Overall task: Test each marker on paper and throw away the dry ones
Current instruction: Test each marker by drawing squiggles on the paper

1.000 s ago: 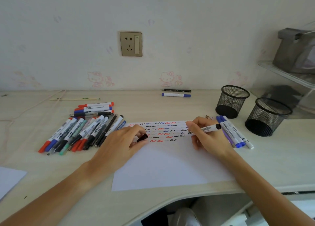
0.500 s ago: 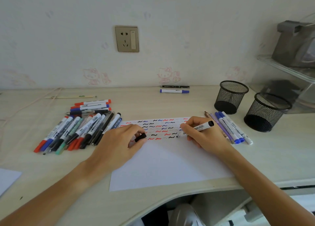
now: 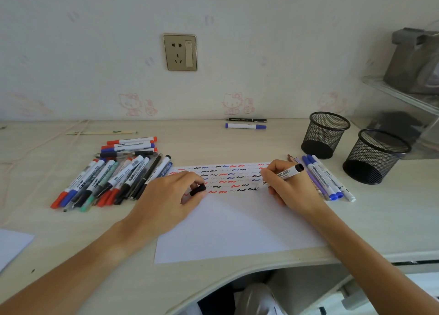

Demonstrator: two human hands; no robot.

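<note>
The right hand (image 3: pixel 291 189) grips a black whiteboard marker (image 3: pixel 282 173) in a writing hold, tip down on the sheet of white paper (image 3: pixel 237 227) at the right end of the lowest row of squiggles (image 3: pixel 225 176). Black, red and blue wavy marks fill the top band of the page in several rows; the rest of the sheet is blank. The left hand (image 3: pixel 171 200) rests on the paper's left edge and pinches the black cap (image 3: pixel 198 189) between thumb and fingers, cap lying nearly flat just above the page.

Over to the containers: two black mesh pen cups stand on the right of the desk (image 3: pixel 71 243). The far cup (image 3: pixel 325 134) shows only its dark base through the mesh, and the near cup (image 3: pixel 374 155) looks the same; no marker stands up out of either, though the mesh hides the bottoms somewhat.

Between the writing hand and the cups lies a short row of markers (image 3: pixel 327 179), blue-capped and purple, side by side on the desk. On the left sits the big pile of markers (image 3: pixel 111 177), red, blue, black and green caps, fanned out and overlapping. At the back by the wall lie one blue-capped marker (image 3: pixel 245 126) and a black pen (image 3: pixel 245 119) behind it. A wall socket (image 3: pixel 180 52) is above.
</note>
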